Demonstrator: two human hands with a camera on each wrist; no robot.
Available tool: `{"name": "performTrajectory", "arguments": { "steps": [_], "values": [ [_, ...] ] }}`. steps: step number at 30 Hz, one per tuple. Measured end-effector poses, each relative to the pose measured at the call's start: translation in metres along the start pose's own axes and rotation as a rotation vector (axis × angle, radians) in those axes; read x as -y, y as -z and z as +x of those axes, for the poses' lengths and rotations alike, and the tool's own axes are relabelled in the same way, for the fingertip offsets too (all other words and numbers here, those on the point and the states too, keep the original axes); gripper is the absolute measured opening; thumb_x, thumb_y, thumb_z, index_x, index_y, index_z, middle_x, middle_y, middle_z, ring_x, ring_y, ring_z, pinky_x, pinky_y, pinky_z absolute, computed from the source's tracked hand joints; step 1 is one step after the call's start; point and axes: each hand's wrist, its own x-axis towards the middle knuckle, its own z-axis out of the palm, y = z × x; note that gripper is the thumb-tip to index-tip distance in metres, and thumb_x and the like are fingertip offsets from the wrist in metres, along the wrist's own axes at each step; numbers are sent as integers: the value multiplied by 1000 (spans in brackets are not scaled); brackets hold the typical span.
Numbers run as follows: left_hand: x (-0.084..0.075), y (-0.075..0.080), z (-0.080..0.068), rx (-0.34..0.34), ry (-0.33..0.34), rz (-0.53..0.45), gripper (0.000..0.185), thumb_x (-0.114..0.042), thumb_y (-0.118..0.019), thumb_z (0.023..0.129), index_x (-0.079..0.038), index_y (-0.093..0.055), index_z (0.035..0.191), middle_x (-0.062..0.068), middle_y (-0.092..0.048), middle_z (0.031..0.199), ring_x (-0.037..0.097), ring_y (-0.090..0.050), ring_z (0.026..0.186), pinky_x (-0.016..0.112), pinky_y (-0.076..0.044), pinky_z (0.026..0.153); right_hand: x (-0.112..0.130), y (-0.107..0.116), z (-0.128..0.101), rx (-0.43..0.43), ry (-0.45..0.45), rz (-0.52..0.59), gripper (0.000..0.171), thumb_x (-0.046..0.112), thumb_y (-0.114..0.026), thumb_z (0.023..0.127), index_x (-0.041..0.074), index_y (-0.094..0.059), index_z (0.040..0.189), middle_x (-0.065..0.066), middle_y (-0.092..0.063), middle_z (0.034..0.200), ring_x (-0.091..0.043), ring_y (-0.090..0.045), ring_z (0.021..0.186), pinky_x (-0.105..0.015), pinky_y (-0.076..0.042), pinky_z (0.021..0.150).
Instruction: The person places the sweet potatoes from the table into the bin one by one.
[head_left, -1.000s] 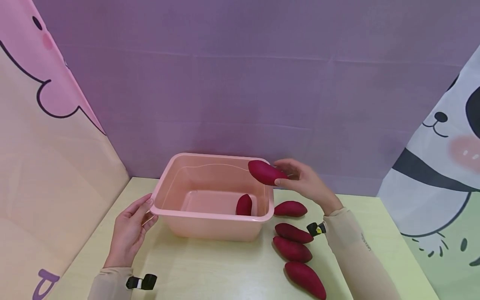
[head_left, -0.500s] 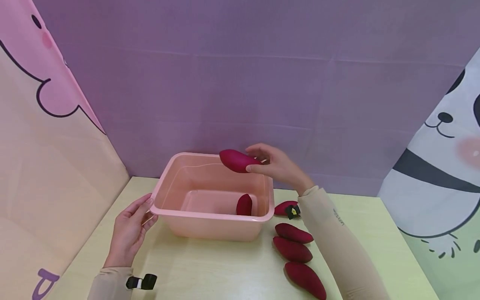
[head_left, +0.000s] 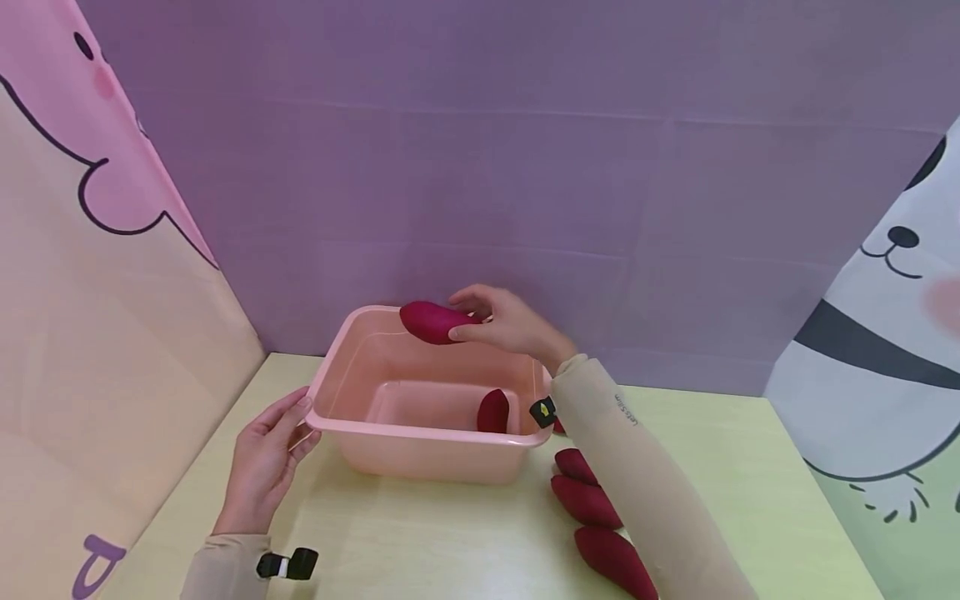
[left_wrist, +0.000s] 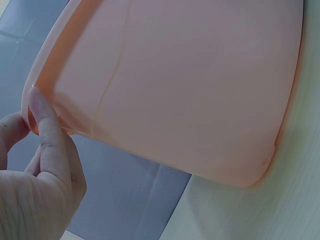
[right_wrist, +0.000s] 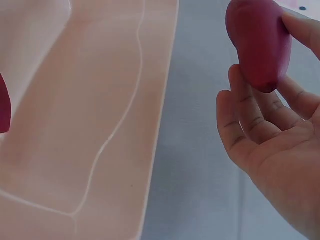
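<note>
A pink plastic basin [head_left: 435,454] stands on the table near the back wall. My left hand [head_left: 262,458] pinches its left front rim corner between thumb and fingers; the left wrist view shows the thumb and fingers at the rim [left_wrist: 42,55]. Over the basin's back rim, my right hand [head_left: 506,321] grips a dark red sweet potato [head_left: 433,322], held roughly level by its right end. The right wrist view shows that sweet potato [right_wrist: 260,45] between thumb and fingers, beside the basin wall. Another sweet potato [head_left: 492,412] lies inside the basin at the right.
Several more sweet potatoes [head_left: 587,502] lie in a column on the table right of the basin, partly hidden by the right sleeve [head_left: 645,475]. A purple cloth wall [head_left: 480,167] rises behind the table, with printed cloths at left and right.
My right hand has carried the sweet potato leftward from the basin's right rim to over its back rim. My left hand keeps its hold on the rim corner.
</note>
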Motion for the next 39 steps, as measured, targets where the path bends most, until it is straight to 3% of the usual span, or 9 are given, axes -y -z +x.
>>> {"name": "performTrajectory", "arguments": {
  "steps": [13, 19, 24, 29, 32, 39],
  "values": [
    [0, -1, 2, 1, 10, 3, 22, -18, -75, 91, -15, -76, 113, 1, -67, 105, 11, -66, 81, 22, -59, 72, -10, -24, 7, 45, -107, -28, 50, 26, -79, 88, 13, -61, 132, 1, -64, 118, -17, -59, 110, -28, -54, 90],
    [2, -2, 3, 2, 6, 9, 21, -18, -75, 92, -16, -76, 113, 1, -66, 106, 11, -66, 81, 22, -59, 72, -26, -40, 7, 81, -116, -27, 50, 24, -79, 88, 9, -61, 132, 0, -65, 114, -17, -61, 105, -25, -54, 87],
    [2, -4, 4, 1, 9, 3, 20, -18, -75, 92, -16, -77, 112, 1, -65, 106, 11, -65, 80, 22, -59, 72, -35, -50, 7, 123, -144, -137, 46, 21, -79, 88, 11, -63, 129, 4, -66, 109, -14, -61, 99, -25, -54, 85],
    [1, -3, 5, 0, 7, 1, 19, -18, -75, 92, -16, -77, 111, 1, -65, 106, 11, -65, 80, 22, -59, 72, -39, -54, 10, 208, -201, -308, 28, 21, -79, 88, 16, -69, 114, 8, -67, 96, -13, -61, 90, -24, -53, 81],
    [1, -3, 5, -3, 17, 1, 20, -19, -75, 92, -17, -77, 111, 0, -66, 106, 11, -65, 80, 22, -59, 72, -41, -55, 12, 235, -233, -335, 25, 21, -80, 87, 15, -71, 110, 7, -68, 91, -14, -61, 87, -24, -53, 80],
    [0, -2, 3, -13, 22, 5, 19, -19, -75, 91, -17, -77, 111, 1, -65, 106, 11, -64, 80, 22, -59, 72, -40, -56, 13, 245, -241, -365, 30, 20, -78, 89, 13, -69, 117, 4, -68, 95, -14, -61, 89, -24, -53, 83]
  ]
}}
